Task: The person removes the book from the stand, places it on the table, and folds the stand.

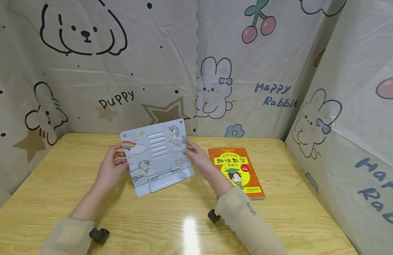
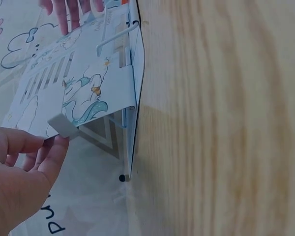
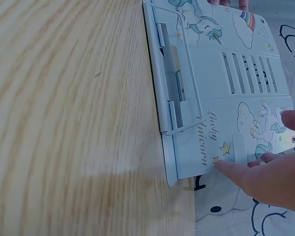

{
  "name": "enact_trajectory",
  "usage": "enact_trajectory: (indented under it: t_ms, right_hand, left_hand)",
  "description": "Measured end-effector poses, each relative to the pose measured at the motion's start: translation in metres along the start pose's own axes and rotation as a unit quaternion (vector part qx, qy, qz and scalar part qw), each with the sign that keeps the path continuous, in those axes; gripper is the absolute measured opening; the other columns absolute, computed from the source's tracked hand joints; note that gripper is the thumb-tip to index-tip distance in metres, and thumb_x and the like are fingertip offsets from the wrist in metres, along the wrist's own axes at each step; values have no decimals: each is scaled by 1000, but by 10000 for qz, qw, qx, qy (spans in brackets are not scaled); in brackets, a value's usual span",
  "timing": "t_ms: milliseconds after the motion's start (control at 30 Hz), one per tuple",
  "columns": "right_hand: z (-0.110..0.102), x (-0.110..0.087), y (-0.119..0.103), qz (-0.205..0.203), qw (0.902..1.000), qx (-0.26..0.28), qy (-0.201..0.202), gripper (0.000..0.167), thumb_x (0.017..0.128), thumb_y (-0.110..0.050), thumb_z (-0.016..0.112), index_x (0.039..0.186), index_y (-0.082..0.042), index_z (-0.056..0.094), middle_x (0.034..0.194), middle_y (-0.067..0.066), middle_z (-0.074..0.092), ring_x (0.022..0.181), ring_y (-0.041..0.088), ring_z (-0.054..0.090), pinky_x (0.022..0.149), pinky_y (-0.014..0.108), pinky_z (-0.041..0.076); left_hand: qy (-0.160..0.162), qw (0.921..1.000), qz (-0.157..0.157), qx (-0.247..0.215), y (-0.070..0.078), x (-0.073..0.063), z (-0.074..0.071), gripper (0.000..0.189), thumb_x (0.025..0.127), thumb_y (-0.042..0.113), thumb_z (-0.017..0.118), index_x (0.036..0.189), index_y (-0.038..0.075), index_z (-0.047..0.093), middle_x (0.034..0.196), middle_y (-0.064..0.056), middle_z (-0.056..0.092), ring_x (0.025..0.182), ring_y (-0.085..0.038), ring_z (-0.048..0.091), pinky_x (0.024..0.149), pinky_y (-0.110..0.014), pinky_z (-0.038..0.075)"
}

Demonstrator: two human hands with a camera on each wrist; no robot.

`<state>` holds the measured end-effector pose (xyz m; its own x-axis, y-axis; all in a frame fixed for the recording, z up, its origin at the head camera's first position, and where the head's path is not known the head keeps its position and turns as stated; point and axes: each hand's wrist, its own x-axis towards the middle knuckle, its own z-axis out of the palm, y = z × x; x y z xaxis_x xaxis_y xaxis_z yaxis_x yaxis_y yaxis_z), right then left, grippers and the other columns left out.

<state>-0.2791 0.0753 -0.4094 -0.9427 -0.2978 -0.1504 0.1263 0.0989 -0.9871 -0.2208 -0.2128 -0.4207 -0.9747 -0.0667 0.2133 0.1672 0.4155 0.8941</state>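
Observation:
A pale blue metal book stand [image 1: 161, 164] with unicorn, cloud and rainbow pictures stands tilted on the table, between the two hands. Its front panel is raised off a thin base that shows in the left wrist view. A wire page holder [image 3: 189, 54] runs along the lower edge. My left hand [image 1: 110, 166] pinches the panel's left side edge, thumb against fingertips, near a small light tab [image 2: 62, 125]. On the opposite edge my right hand [image 1: 199, 157] grips the panel, thumb over the front; some of its fingers are hidden behind.
An orange children's book [image 1: 221, 166] with a yellow cover design lies right of the stand, partly under the right forearm. The wooden table [image 1: 145, 219] ends at a printed cloth [image 1: 171, 71] hanging behind and at the sides.

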Motion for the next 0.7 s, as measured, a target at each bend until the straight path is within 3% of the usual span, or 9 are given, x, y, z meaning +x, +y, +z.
enact_trajectory:
  t_ms: [333, 533, 700]
  right_hand:
    - [-1, 3, 1, -19, 9992, 387, 57, 57, 95, -13, 50, 148, -22, 31, 141, 10, 43, 123, 28, 46, 110, 52, 31]
    - [1, 5, 2, -1, 9984, 503, 247, 57, 94, -11, 52, 147, -21, 34, 133, 14, 49, 114, 30, 51, 103, 49, 38]
    - [0, 7, 5, -24, 9984, 427, 365, 59, 92, -10, 53, 146, -23, 34, 143, 9, 39, 119, 27, 46, 103, 47, 37]
  left_hand:
    - [87, 9999, -95, 108, 4, -6, 7, 55, 88, -11, 52, 137, 3, 32, 110, -21, 53, 89, -18, 58, 72, -31, 58]
    - [114, 9998, -112, 98, 8, -10, 11, 56, 87, -11, 53, 137, 2, 32, 110, -21, 53, 90, -21, 58, 68, -20, 55]
    - [102, 9999, -106, 56, 11, -13, 13, 55, 86, -13, 53, 136, 0, 33, 109, -23, 54, 90, -23, 58, 67, -18, 54]
